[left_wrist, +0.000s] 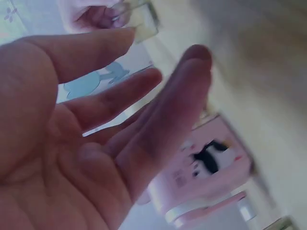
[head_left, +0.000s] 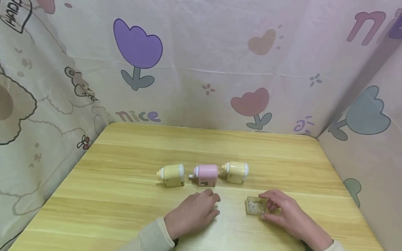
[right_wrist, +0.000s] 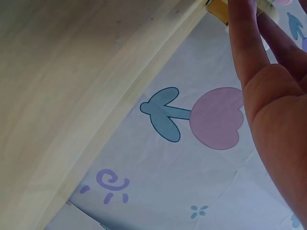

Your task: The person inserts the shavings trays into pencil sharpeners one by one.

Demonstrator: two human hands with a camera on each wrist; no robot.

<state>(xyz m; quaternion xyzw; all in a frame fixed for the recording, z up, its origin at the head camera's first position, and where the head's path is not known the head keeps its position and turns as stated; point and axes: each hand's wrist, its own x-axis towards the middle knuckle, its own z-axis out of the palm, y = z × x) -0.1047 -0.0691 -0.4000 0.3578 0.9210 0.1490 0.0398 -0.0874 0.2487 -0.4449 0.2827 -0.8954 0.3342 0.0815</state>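
Note:
A pink hand-crank pencil sharpener (head_left: pixel 207 175) stands between two yellow ones, the left yellow sharpener (head_left: pixel 173 175) and the right yellow sharpener (head_left: pixel 236 172). In front of the pink one is my left hand (head_left: pixel 194 213), its fingers loosely bent with nothing between them. The left wrist view shows the pink sharpener's printed side (left_wrist: pixel 211 163) beyond those fingers. My right hand (head_left: pixel 284 213) holds a small clear box (head_left: pixel 255 205) by its right end, thumb at the near side and a finger at the far side. Pale bits show in the box. In the right wrist view, the fingers (right_wrist: pixel 247 43) mostly hide it.
The wooden table (head_left: pixel 132 146) carries all of this. Printed cloth (head_left: pixel 201 45) hangs behind it and along both sides. The sharpeners form a row across the middle, their cranks pointing left.

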